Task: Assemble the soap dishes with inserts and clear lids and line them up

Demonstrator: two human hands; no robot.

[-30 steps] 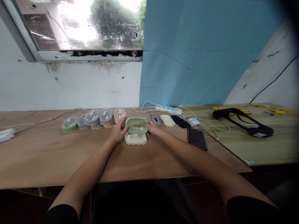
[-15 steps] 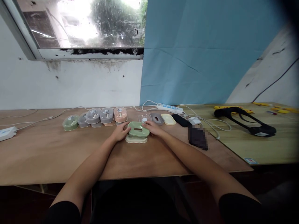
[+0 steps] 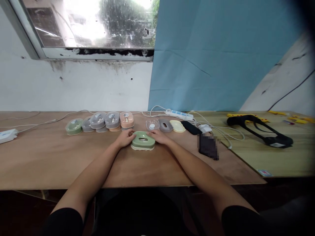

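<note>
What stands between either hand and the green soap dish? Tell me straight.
Nothing visible does. The left hand and the right hand lie right against the two ends of the green soap dish, which sits on a cream base.

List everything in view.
soap box: 1, green over cream, on table between hands
lidded boxes: 5, green, grey, peach, in a row left behind
loose box parts: 3, clear, grey, cream, right behind
black object: 1, black, right of those
power strip: 1, white, back edge
charger: 1, white, far left
table: 1, brown wood, under these
strap: 1, black, lighter board at right
window: 1, upper left
sheet: 1, blue, on wall
left hand: 1, touching box's left side
right hand: 1, touching box's right side
</note>
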